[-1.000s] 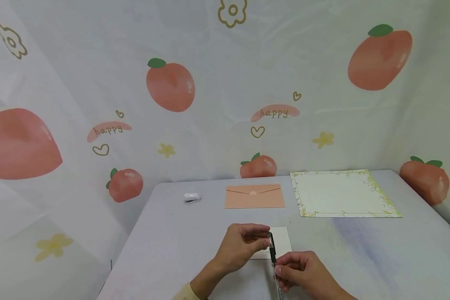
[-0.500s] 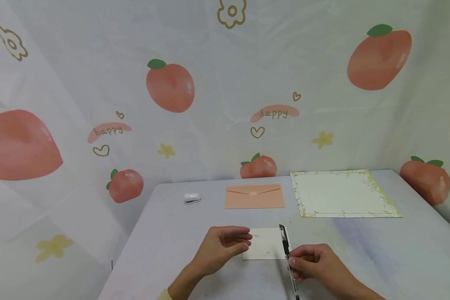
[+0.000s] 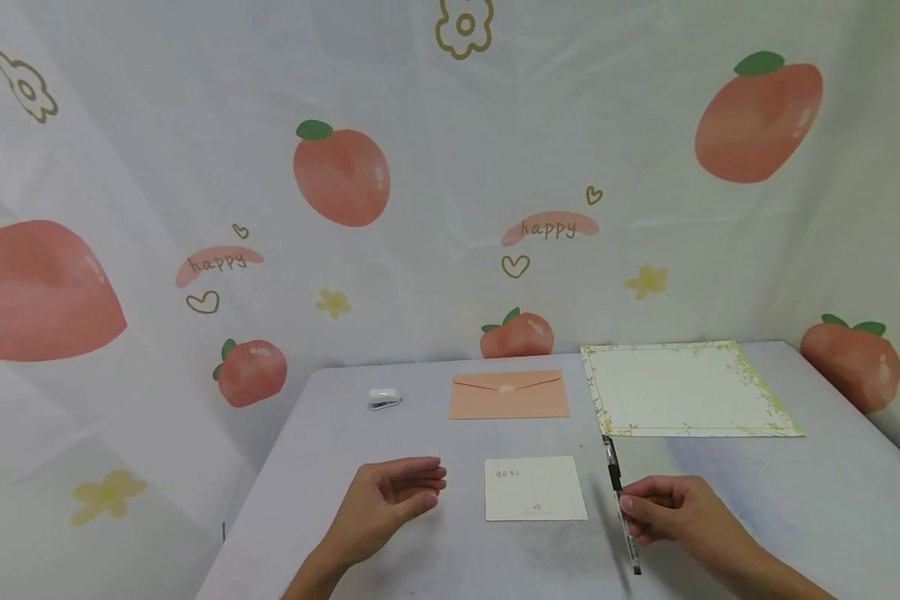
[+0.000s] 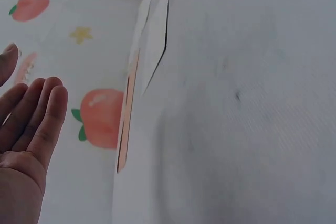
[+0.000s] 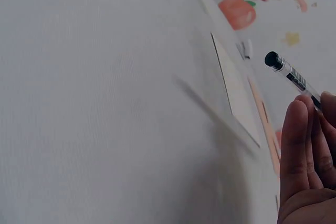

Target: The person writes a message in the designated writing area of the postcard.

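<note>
My right hand (image 3: 671,508) pinches a clear pen (image 3: 625,521) with a black cap between thumb and fingers, to the right of a small cream card (image 3: 536,492). The pen's dark end plug and printed barrel (image 5: 295,78) show in the right wrist view. Some small handwriting stands at the card's upper left, with a tiny mark near its lower edge. My left hand (image 3: 378,504) holds nothing; its fingers are nearly straight, apart from the card on its left side. In the left wrist view the left hand's fingers (image 4: 44,114) are extended.
Behind the card lies a closed peach envelope (image 3: 508,400). A small white stapler (image 3: 384,398) is at the back left of the table (image 3: 300,467). A large sheet with a floral border (image 3: 690,392) lies at the back right. A peach-patterned cloth (image 3: 435,125) hangs behind.
The hands have drawn apart: the left hand has left the pen and moved left, while the right hand has carried the pen right. The whole card has come into sight.
</note>
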The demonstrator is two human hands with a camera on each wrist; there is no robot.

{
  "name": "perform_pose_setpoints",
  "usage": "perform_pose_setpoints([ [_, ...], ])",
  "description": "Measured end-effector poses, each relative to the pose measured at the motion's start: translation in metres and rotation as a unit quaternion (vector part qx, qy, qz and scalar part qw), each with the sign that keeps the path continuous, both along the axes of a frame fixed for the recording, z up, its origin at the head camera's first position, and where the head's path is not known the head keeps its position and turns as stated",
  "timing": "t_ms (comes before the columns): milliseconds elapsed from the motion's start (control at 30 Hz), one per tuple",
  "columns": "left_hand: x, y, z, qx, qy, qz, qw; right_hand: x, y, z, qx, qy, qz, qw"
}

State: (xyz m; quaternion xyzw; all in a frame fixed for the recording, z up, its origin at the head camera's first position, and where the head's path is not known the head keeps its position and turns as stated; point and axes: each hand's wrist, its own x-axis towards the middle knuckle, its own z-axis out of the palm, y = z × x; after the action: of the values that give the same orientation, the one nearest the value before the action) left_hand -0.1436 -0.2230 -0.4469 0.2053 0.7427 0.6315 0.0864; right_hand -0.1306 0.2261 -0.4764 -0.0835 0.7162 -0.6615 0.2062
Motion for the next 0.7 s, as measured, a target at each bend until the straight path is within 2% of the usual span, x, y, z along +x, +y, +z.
perform_pose_setpoints([
  [300,0.005,-0.019,-0.003,-0.009,0.001,0.025,0.9996,-0.009,0.024,-0.002,0.042,0.005,-0.03,0.999],
  [400,0.006,-0.021,-0.003,-0.011,-0.003,0.03,0.9995,-0.013,0.027,-0.004,0.052,-0.007,-0.039,0.998],
  [700,0.006,-0.019,-0.007,0.0,-0.015,0.024,0.9996,-0.024,0.023,-0.013,0.112,0.014,-0.046,0.993],
])
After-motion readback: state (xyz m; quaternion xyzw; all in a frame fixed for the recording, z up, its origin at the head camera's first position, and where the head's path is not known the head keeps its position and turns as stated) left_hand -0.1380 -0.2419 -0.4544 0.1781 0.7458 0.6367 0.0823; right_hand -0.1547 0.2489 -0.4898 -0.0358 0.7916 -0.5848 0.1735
